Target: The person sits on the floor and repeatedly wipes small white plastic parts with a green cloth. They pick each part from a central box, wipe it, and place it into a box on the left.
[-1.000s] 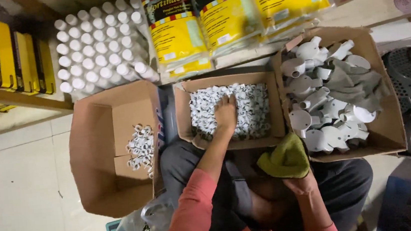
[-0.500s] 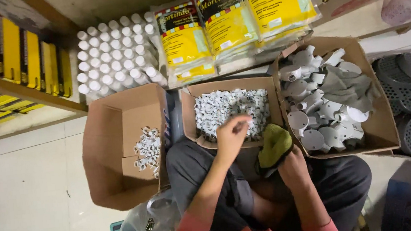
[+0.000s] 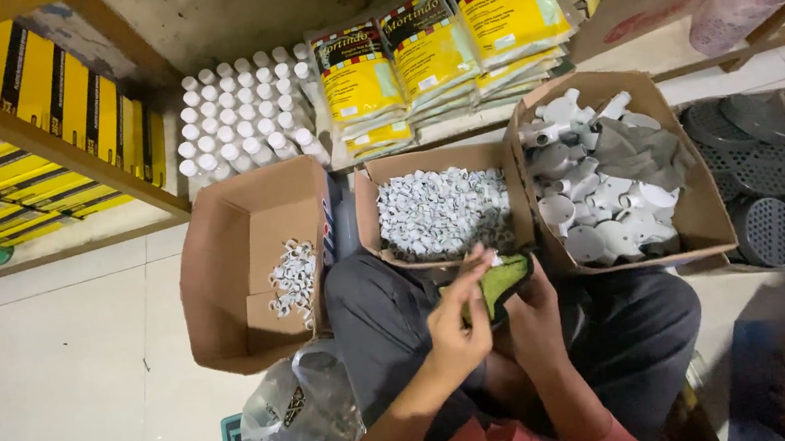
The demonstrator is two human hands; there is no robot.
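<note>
— Looking from the head camera, what is in the hands?
— The left hand [image 3: 457, 324] pinches a small white fitting [image 3: 490, 259] with its grip closed on it. The right hand [image 3: 528, 308] clamps a green cloth [image 3: 497, 282], soft and folded, just beside the fitting.
— Where?
— Over the lap, near the middle cardboard box [image 3: 368, 215] full of small white fittings.

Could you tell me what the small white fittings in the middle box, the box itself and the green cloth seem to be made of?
White fittings: probably moulded plastic, uniform, slightly glossy. Middle box: brown corrugated cardboard, matte, with folded flaps. Green cloth: soft fabric, apparently napped, bunched against the right hand.
</note>
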